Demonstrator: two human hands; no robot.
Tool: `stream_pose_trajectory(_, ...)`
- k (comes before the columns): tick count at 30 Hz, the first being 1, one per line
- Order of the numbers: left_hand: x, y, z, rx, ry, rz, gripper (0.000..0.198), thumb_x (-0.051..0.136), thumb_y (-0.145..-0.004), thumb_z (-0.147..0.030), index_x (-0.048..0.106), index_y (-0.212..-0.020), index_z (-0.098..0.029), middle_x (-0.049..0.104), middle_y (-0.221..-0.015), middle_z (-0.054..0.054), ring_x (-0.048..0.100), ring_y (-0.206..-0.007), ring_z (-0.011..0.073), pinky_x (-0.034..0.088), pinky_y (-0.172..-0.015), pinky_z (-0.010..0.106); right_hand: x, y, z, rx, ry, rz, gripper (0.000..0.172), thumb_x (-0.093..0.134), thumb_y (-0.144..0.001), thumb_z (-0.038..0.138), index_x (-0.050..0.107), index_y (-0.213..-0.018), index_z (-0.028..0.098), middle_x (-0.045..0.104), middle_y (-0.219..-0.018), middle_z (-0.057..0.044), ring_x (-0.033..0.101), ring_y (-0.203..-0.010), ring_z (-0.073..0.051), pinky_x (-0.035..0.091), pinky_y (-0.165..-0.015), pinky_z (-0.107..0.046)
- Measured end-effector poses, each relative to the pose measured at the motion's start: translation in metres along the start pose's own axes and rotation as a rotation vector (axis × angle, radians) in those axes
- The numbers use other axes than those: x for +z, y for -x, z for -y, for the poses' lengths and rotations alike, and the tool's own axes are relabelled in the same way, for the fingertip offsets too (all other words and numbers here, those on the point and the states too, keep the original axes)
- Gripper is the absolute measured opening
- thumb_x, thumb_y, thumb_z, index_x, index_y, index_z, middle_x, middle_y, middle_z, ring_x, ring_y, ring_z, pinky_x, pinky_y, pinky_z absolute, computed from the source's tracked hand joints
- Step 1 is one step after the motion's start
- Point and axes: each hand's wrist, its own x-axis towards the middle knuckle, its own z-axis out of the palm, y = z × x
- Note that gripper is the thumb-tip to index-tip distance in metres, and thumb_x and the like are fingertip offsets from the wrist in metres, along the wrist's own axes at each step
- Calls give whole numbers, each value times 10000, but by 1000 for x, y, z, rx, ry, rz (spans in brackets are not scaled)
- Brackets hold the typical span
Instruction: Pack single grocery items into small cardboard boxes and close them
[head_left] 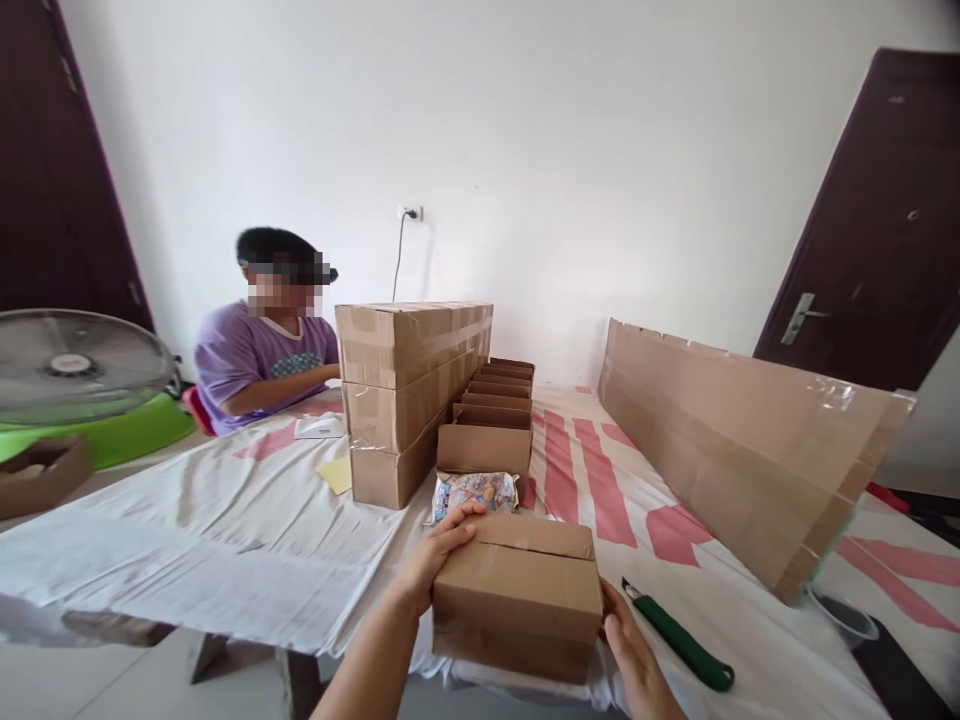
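Observation:
A closed brown cardboard box [517, 595] sits at the near edge of the table, held between both my hands. My left hand [435, 555] grips its left side with the fingers curled over the top left corner. My right hand [626, 640] presses flat against its right side, partly hidden behind the box. Just beyond the box lies a printed packet [474, 493], in front of a row of several open small boxes [491, 410].
A stack of three long taped cartons [405, 395] stands left of the row. A long flat cardboard carton [742, 450] leans at the right. A green-handled knife [679, 635] lies right of my box. A person in a purple shirt [259, 360] sits far left, beside a fan [71, 365].

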Motion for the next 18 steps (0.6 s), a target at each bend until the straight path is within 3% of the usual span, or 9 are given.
stream_pose_trajectory(4,-7,-3,6,21,63,36,449,721,-674,-423,564,-1050,-235,673,-906,4,635,-720,178,453,-618,253,-48,-5,-16,-70,386,-68,434,573,-843,546,700,-1109,227,650,-1272,-133,579,-1213,-307,453,-1054,-451)
stream_pose_trajectory(7,-9,-4,11,57,91,46,421,723,-680,-430,577,-1026,-239,666,-928,-3,625,-742,179,449,-636,253,-84,-8,-35,-68,634,-107,388,669,-730,485,745,-1008,226,721,-1136,-139,650,-1088,-360,506,-969,-523)
stream_pose_trajectory(13,-8,-5,14,93,120,37,312,684,-704,-429,604,-957,-266,652,-900,-31,596,-740,181,440,-644,259,-112,-9,-69,-41,782,14,370,595,-729,352,735,-1046,224,750,-1053,-117,692,-976,-358,540,-893,-541)
stream_pose_trajectory(15,-8,-5,14,102,115,35,280,663,-722,-416,611,-955,-271,655,-892,-30,594,-745,188,440,-654,266,-114,-20,-61,-50,768,-13,367,572,-729,350,727,-1033,216,749,-1047,-123,690,-984,-357,540,-899,-538)
stream_pose_trajectory(18,-8,-4,15,122,98,35,272,640,-736,-415,618,-961,-263,662,-889,-18,595,-769,204,437,-681,279,-111,-46,-17,-142,787,-65,377,513,-796,380,685,-1085,210,723,-1109,-133,664,-1048,-349,518,-930,-542)
